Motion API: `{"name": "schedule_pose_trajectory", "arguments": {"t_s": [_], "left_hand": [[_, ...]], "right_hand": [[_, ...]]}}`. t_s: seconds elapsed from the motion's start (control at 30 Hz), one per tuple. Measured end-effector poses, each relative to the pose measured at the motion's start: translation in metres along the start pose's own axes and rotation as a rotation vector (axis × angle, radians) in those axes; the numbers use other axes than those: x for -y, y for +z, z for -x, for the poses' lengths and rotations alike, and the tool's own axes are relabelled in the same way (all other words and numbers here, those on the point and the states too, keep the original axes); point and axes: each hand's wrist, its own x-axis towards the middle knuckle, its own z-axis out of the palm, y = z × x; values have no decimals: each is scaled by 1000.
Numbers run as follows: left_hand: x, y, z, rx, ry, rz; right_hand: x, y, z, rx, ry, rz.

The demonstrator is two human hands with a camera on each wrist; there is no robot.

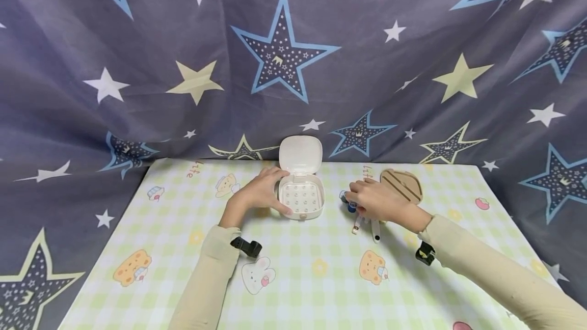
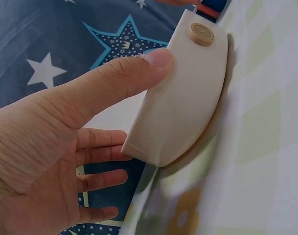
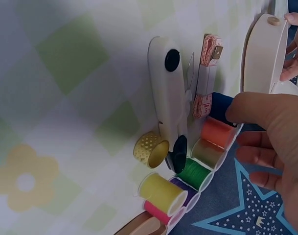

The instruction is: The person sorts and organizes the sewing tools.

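A white sewing box (image 1: 301,213) stands with its lid (image 1: 300,154) raised; small pegs cover its inside floor. My left hand (image 1: 261,191) holds it from the left, thumb on its front wall (image 2: 193,93) and fingers at the far side. To the right, my right hand (image 1: 373,200) pinches a dark blue thread spool (image 3: 220,106), its thumb on the thread. Beside that spool run orange (image 3: 217,132), tan (image 3: 207,153) and green (image 3: 194,175) spools. A yellow spool (image 3: 161,191) and a gold thimble (image 3: 151,150) lie nearby.
A folded tape measure (image 3: 206,76), a needle threader (image 3: 189,81) and white thread snips (image 3: 167,88) lie near the spools. Behind my right hand is a tan oval piece with brown strips (image 1: 401,186). A starred curtain (image 1: 293,111) hangs beyond the table.
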Motion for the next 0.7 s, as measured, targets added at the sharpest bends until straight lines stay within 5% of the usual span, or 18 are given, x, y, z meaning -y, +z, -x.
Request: {"name": "schedule_pose_trajectory", "arguments": {"t_s": [0.3,0.7], "left_hand": [[-1,-1,1,-13,13,0],[-7,6,4,-72,59,-151]], "right_hand": [[0,-1,1,-5,-6,-16],[11,1,-4,-56,-29,-39]]}}
